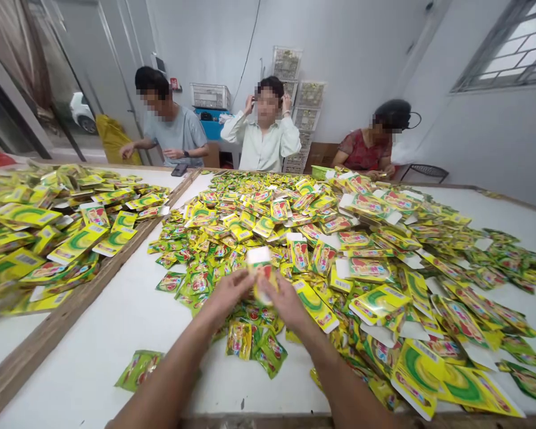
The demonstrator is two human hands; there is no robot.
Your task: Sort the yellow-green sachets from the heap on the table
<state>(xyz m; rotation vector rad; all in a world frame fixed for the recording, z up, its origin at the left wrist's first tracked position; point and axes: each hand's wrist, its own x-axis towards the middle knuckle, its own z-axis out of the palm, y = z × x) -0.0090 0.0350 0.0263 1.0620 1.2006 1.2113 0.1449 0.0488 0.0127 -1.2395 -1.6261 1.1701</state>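
Note:
Between my two hands I hold up a small yellow carton (263,275) with a white flap standing open at its top. My left hand (234,291) grips its left side, fingers closed on the edge. Against its lower right side press the thumb and fingers of my right hand (286,301). Below and around the hands lie green and yellow candy packets (239,339), with one packet (139,366) apart by my left forearm. To the right spreads a heap of yellow cartons (379,304), many with flaps sticking out, mixed with more packets.
A wooden strip (93,280) divides the white table (129,310); beyond it is a pile of yellow cartons (71,238). Three people sit across the table. A phone (179,170) lies at the far edge. White crates (307,118) are stacked by the wall.

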